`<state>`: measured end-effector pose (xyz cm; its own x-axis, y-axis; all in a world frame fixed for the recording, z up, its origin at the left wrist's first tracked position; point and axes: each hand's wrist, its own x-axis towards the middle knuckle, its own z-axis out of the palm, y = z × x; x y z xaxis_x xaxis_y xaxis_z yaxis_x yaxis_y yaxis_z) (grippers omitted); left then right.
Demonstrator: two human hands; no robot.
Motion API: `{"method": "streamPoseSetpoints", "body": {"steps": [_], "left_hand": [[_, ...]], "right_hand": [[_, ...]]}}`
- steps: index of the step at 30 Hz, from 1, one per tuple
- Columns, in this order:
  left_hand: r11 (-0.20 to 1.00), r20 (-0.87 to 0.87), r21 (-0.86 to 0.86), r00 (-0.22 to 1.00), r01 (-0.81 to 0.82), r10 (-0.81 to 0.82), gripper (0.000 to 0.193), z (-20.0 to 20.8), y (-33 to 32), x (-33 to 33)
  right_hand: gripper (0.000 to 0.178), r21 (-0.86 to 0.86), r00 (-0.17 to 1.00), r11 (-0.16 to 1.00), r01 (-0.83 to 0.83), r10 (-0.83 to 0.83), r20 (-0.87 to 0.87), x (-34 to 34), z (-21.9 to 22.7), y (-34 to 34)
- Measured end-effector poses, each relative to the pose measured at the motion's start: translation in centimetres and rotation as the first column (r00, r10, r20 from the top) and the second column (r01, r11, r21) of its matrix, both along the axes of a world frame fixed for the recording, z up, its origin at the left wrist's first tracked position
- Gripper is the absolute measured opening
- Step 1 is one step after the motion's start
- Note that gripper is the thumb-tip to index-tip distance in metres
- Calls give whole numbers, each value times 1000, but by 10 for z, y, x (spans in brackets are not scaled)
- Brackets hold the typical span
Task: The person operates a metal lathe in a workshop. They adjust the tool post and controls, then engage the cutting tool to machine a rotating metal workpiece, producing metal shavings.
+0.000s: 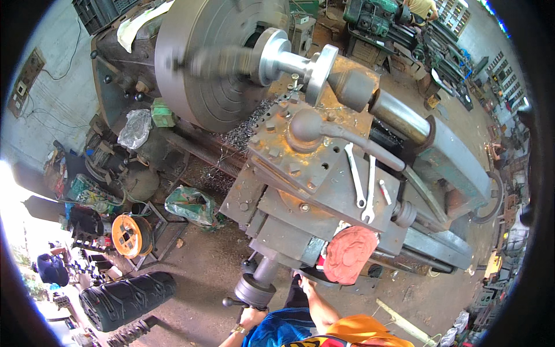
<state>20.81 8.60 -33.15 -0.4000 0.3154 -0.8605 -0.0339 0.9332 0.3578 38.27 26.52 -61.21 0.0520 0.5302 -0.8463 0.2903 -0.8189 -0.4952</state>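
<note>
A large metal lathe fills the middle of the view. My left hand (252, 317) is closed at the lower edge of a round crank handwheel (255, 291), with a small knob at its left; the fingertips are partly hidden. My right hand (306, 284) reaches up to a dark handwheel (321, 277), its fingers curled at the rim and partly hidden. A round, wrinkled red pad (350, 254) covers part of that wheel. Beyond, a shiny stepped workpiece (291, 62) sits between the big chuck (193, 87) and the tailstock (457, 162). The chuck jaws are blurred.
Two wrenches (361, 184) and a small red-and-white stick (384, 192) lie on the carriage beside the tool post (306, 128). Metal chips gather under the chuck. An orange spool (132, 236) and a black cylinder (127, 299) stand left. Another person (422, 8) is far back right.
</note>
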Motion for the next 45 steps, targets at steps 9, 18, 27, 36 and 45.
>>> {"method": "streamPoseSetpoints", "body": {"steps": [9,18,27,36,45], "left_hand": [[999,29,22,999,-26,25,28,-13,-6,6],[998,59,-33,996,-60,62,36,-24,-10,6],[968,181,59,956,-243,229,18,28,14,-8],[974,154,-19,962,-225,225,31,1,5,-4],[997,-64,60,997,-49,52,56,1,4,-1]], "right_hand": [[21,-127,923,951,-282,233,-308,-32,44,12],[69,71,913,921,-383,389,-121,67,159,60],[101,-398,108,74,-914,992,-63,100,160,156],[69,153,351,342,-927,936,32,87,185,145],[97,102,417,412,-905,908,32,-16,314,120]]}}
